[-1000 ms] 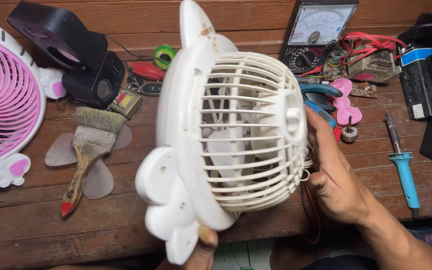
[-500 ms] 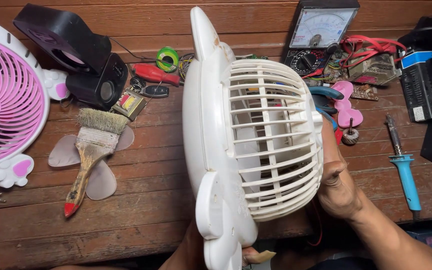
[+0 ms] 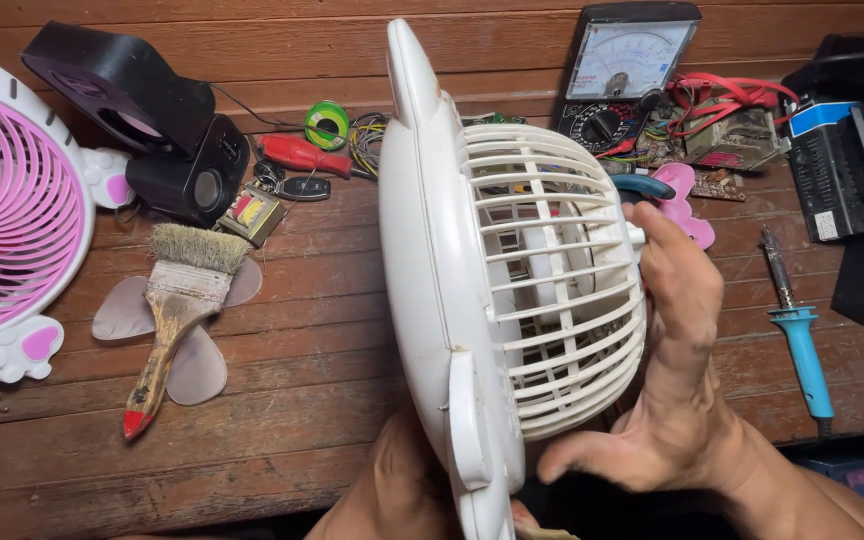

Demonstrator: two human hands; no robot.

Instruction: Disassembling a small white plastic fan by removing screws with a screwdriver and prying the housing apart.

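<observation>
A white plastic fan housing (image 3: 512,290) with a slatted rear cage is held upright on edge over the wooden bench, its flat rim turned toward me. My left hand (image 3: 407,490) grips its lower edge from beneath, mostly hidden behind the rim. My right hand (image 3: 682,370) rests against the cage's right side, fingers reaching up along the slats and thumb spread out below.
A pink and white fan front (image 3: 2,230) lies at the left, with a paintbrush (image 3: 177,310) over a translucent blade beside it. A black speaker (image 3: 142,120), red-handled tool (image 3: 302,155), analogue multimeter (image 3: 622,70), blue soldering iron (image 3: 797,320) and black equipment (image 3: 857,160) crowd the back and right.
The fan housing has been turned so its rim faces me edge-on. My right hand has slid up along the cage.
</observation>
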